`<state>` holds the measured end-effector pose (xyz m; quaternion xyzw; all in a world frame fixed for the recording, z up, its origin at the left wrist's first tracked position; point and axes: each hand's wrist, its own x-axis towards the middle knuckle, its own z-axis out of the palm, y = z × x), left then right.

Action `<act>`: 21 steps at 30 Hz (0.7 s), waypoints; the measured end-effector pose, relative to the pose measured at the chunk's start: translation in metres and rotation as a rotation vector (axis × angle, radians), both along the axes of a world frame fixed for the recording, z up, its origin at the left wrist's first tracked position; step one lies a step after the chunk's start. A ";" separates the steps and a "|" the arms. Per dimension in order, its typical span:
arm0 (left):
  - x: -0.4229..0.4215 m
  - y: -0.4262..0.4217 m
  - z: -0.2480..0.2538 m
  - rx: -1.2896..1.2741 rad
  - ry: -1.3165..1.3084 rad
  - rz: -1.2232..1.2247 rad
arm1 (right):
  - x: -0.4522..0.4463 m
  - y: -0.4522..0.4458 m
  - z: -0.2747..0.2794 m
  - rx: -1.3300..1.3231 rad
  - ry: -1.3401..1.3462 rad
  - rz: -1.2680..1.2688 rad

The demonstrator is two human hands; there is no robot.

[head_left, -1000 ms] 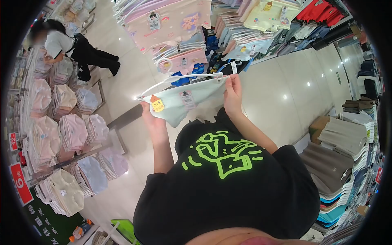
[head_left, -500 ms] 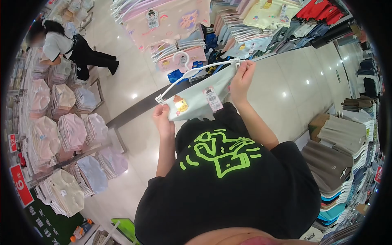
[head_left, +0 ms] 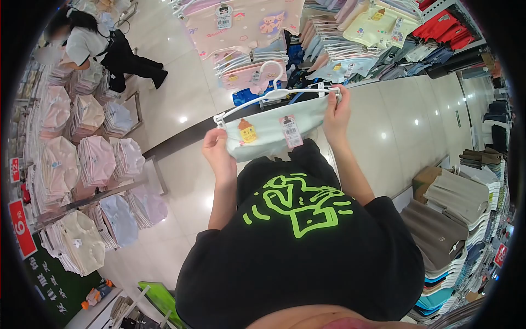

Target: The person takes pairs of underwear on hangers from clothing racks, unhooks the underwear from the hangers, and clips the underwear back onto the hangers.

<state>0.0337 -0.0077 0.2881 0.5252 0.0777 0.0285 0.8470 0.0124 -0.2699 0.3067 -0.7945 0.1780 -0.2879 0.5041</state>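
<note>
A white clip hanger (head_left: 276, 95) with pale green underpants (head_left: 266, 123) on it is held out before my chest. A yellow ice-cream print and a pink price tag (head_left: 291, 131) show on the cloth. My left hand (head_left: 219, 153) is closed on the left end, pinching the cloth just under the clip. At the other end my right hand (head_left: 336, 112) grips the cloth and the hanger's clip. The hook points away from me, near the hanging rack of similar garments.
Ahead hang pink underpants with bears (head_left: 246, 24) and yellow ones (head_left: 375, 24). Racks of pastel underpants (head_left: 63, 167) line the left, where another person (head_left: 90, 46) stands. Folded trousers (head_left: 433, 227) hang at right. Tiled floor (head_left: 394, 126) lies between the racks.
The hanger has turned more level and its hook now points up toward the rack. My right hand has moved slightly right and down. The view has shifted a little.
</note>
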 end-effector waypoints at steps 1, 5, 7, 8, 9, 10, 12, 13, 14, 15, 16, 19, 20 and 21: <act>0.005 0.000 0.001 -0.055 0.029 0.062 | 0.002 0.002 -0.007 -0.057 -0.083 -0.048; 0.012 -0.005 0.012 -0.082 0.059 0.120 | -0.002 0.005 -0.011 -0.016 -0.048 -0.098; 0.013 -0.005 0.013 -0.011 0.007 0.077 | -0.001 0.002 -0.005 -0.043 -0.086 -0.106; 0.014 -0.005 0.015 0.060 -0.044 0.034 | -0.001 0.000 -0.004 -0.071 -0.122 -0.115; 0.014 -0.007 0.018 0.059 -0.044 0.033 | -0.002 -0.002 -0.004 -0.071 -0.122 -0.116; 0.013 -0.009 0.024 0.127 -0.062 0.025 | -0.002 -0.004 -0.006 -0.075 -0.123 -0.118; 0.013 -0.013 0.026 0.191 -0.082 0.018 | -0.003 -0.010 -0.008 -0.081 -0.126 -0.119; 0.014 -0.014 0.025 0.260 -0.093 0.020 | -0.004 -0.012 -0.009 -0.090 -0.105 -0.108; 0.015 -0.015 0.023 0.330 -0.104 0.023 | -0.005 -0.013 -0.009 -0.099 -0.084 -0.097; 0.015 -0.016 0.020 0.329 -0.106 0.023 | -0.005 -0.014 -0.008 -0.101 -0.085 -0.097; 0.016 -0.017 0.018 0.337 -0.131 0.001 | -0.005 -0.013 -0.006 -0.091 -0.082 -0.083; 0.014 -0.021 0.015 0.290 -0.164 -0.047 | -0.009 -0.015 -0.004 -0.060 -0.011 -0.010; 0.014 -0.024 0.015 0.234 -0.173 -0.074 | -0.009 -0.016 -0.003 -0.038 0.055 0.047; 0.013 -0.025 0.015 0.233 -0.173 -0.071 | -0.009 -0.017 -0.007 -0.039 0.055 0.050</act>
